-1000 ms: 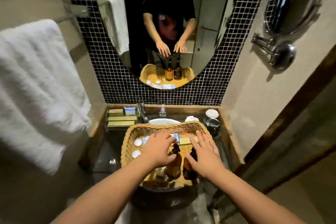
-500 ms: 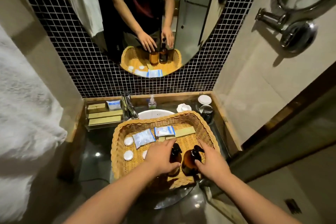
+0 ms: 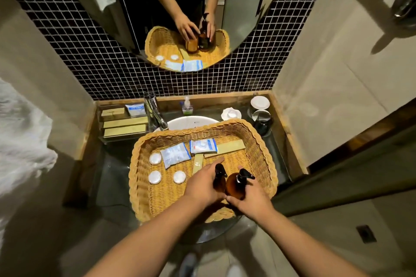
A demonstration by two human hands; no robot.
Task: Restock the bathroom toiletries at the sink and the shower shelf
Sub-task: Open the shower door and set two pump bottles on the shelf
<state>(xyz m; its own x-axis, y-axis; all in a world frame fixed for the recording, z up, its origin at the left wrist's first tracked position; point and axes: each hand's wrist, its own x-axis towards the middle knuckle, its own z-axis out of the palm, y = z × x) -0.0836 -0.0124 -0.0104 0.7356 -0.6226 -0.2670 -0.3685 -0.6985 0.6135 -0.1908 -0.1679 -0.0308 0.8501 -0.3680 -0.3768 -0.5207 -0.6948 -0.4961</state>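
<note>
A wicker basket (image 3: 144,186) rests over the white sink (image 3: 180,122). Inside it lie three round white soaps (image 3: 155,159), two blue-white sachets (image 3: 175,154), and flat tan boxes (image 3: 229,146). Two amber pump bottles stand upright at the basket's near right. My left hand (image 3: 202,186) wraps the left amber bottle (image 3: 219,181). My right hand (image 3: 249,200) grips the right amber bottle (image 3: 235,188) from the right side. The bottles' bases are hidden behind my hands.
A tray (image 3: 117,138) with tan boxes and a sachet sits on the counter at left, beside the chrome tap (image 3: 155,111). A small sanitizer bottle (image 3: 186,105), a white dish (image 3: 230,113) and lidded cups (image 3: 260,108) stand behind. A white towel (image 3: 20,141) hangs left.
The view has tilted down and closer to the basket. Both hands have closed around the two amber bottles, which stand slightly further right in the basket.
</note>
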